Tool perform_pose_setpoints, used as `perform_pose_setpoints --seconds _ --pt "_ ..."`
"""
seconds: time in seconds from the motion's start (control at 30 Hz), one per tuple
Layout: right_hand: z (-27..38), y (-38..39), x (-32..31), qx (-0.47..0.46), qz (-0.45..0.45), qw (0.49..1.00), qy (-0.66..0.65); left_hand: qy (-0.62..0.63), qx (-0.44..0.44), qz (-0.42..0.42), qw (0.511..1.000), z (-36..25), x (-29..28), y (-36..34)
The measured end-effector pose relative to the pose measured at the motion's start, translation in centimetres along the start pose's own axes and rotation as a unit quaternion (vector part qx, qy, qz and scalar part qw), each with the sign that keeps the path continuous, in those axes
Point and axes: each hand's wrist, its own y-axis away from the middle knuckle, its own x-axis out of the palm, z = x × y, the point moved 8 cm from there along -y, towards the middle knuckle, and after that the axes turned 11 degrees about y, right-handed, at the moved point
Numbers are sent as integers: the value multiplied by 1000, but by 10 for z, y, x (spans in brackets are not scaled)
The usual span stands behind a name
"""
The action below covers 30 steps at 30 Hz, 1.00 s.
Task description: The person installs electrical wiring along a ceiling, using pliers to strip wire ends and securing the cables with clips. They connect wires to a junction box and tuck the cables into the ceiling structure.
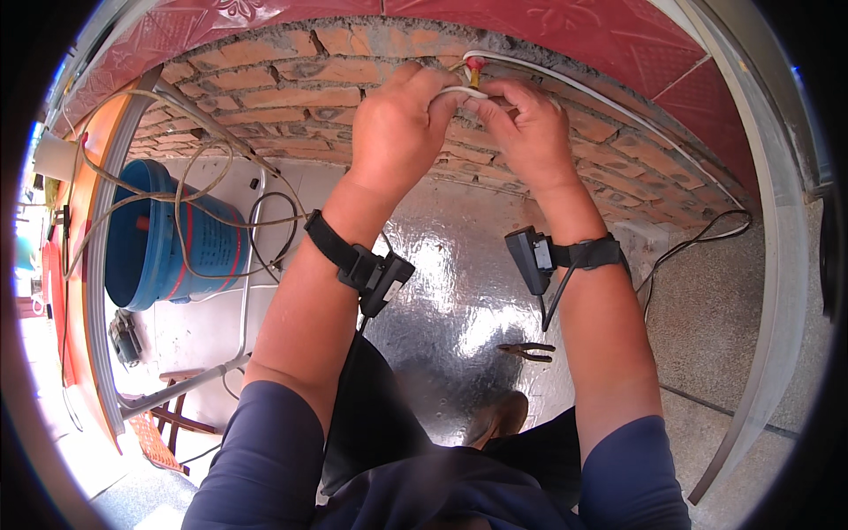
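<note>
In front of a brick wall, both my arms reach up and forward. My left hand pinches a short bend of white cable between thumb and fingertips. From the other side, my right hand grips the same cable, its thumb and forefinger close to the left hand's. Just beyond the fingertips sits a small red and yellow piece, its kind too small to make out. A white cable run leads from there along the wall to the right. The undersides of my fingers are hidden.
A pair of pliers lies on the shiny floor sheet below my hands. To the left, a blue bucket lies tipped beside a metal frame and looped beige cable. Dark cord trails at right.
</note>
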Motion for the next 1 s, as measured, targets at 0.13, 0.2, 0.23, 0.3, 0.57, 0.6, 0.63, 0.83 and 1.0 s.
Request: perform_pose_setpoints --seconds 0.13,0.2,0.23,0.3,0.57,0.6,0.63,0.83,1.0 --pt "-11 -1 3 99 7 993 -66 40 -71 -45 996 13 3 -8" --pt "-16 -4 7 122 18 986 -109 92 -91 -71 989 25 6 -10" --pt "-20 -6 11 121 19 983 -137 120 -110 -71 984 28 8 -9" --pt "-28 -5 15 134 18 974 -182 175 -146 -71 971 35 11 -7" --pt "-14 -4 19 213 5 955 -206 247 -236 -84 936 55 15 -5" --pt "-13 -5 20 222 2 953 -208 246 -240 -85 935 55 15 -5" --pt "-13 -4 22 230 -6 946 -226 247 -251 -79 932 57 16 -5" --pt "-17 4 37 316 -26 891 -325 257 -274 -70 924 68 17 -4" --pt "-15 7 38 355 13 857 -372 265 -246 -52 931 77 21 -5"
